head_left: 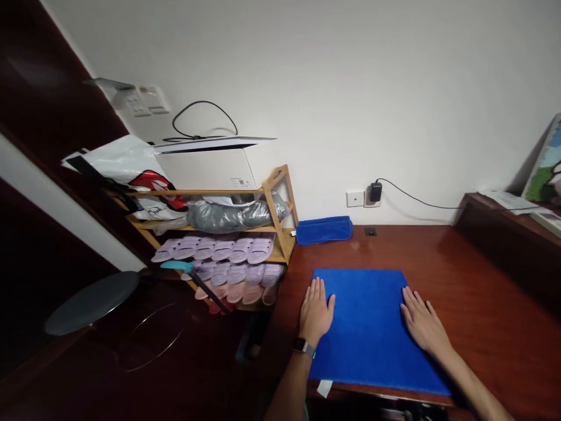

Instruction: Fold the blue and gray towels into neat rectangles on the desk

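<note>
A blue cloth (368,327) lies spread flat on the reddish-brown wooden desk (491,280), its near edge close to the desk's front edge. A white tag (324,388) sticks out at its near left. My left hand (316,313) rests flat on the cloth's left edge, fingers stretched forward and thumb apart. Along the right edge lies my right hand (423,318), palm down with fingers extended, partly on the cloth and partly over the wood. Neither hand grips anything. Against the wall at the back left of the desk sits a folded blue cloth (324,230).
Left of the desk stands a wooden rack (280,245) holding lilac slippers (239,250), a grey plastic-wrapped bundle (232,216) and a white box (210,169). A round stool (94,301) is farther left. A black adapter (376,191) trails its cable toward the raised shelf (504,219) at right.
</note>
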Tool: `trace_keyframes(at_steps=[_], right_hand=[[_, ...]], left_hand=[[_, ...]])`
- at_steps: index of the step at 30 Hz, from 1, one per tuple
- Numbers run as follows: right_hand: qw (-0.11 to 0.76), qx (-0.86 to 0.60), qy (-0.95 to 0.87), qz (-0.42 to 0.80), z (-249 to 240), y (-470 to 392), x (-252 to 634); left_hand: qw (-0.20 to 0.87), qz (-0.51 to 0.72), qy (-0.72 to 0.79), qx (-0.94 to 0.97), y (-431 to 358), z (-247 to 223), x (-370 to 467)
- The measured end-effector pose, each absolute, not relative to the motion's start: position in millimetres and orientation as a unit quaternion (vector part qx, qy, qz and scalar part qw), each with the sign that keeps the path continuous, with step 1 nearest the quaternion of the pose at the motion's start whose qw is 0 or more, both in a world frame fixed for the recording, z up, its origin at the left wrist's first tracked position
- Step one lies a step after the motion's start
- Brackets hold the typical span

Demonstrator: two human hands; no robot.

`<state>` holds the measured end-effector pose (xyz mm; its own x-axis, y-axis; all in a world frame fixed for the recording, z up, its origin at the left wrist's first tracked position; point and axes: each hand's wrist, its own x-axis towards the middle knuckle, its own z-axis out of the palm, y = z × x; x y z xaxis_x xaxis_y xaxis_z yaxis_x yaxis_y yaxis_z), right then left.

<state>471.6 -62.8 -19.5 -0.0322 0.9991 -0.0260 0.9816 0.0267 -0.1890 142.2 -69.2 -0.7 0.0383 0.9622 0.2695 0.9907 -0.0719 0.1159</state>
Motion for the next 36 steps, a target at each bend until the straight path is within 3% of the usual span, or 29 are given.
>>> trace_keyframes(at_steps=[14, 26, 30, 36], right_hand=[[0.076, -0.68, -0.725, 0.084, -8, -13, 463], [0.049, -0.655, -0.752, 0.059, -8, -12, 469], [0.052, -0.679, -0.729, 0.072, -3, -13, 466], [0.061, -0.689, -0.716, 0.094, 4, -16, 462]], left_hand=[[0.072, -0.142, -0.673, -0.722, -69, 4, 151], [-0.101, -0.145, -0.534, -0.827, -11, 12, 342], [-0.075, -0.142, -0.576, -0.801, -8, 7, 299], [-0.012, -0.108, -0.662, -0.742, -12, 14, 161]])
